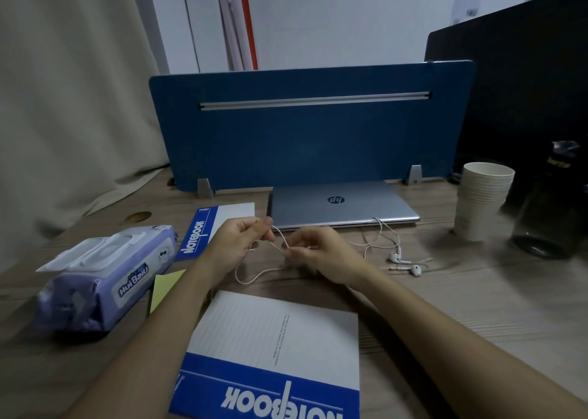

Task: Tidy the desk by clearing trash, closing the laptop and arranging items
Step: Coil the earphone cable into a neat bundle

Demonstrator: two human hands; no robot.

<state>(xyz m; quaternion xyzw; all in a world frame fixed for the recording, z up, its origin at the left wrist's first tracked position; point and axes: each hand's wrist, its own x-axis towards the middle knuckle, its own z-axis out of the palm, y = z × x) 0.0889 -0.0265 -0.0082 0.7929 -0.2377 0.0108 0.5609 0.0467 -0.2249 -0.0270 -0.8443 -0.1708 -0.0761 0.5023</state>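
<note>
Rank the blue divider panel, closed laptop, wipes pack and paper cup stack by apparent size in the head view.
1. blue divider panel
2. closed laptop
3. wipes pack, nearer the camera, so unsure against the laptop
4. paper cup stack

Both forearms are bare up to the frame's lower edge, with no sleeve showing. The left hand and right hand are ungloved.

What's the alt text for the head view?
Two hands, left and right, pinch a white earphone cable above a wooden desk, its earbuds lying to the right. Behind sits a closed laptop; notebooks, wipes and stacked paper cups surround them.
</note>
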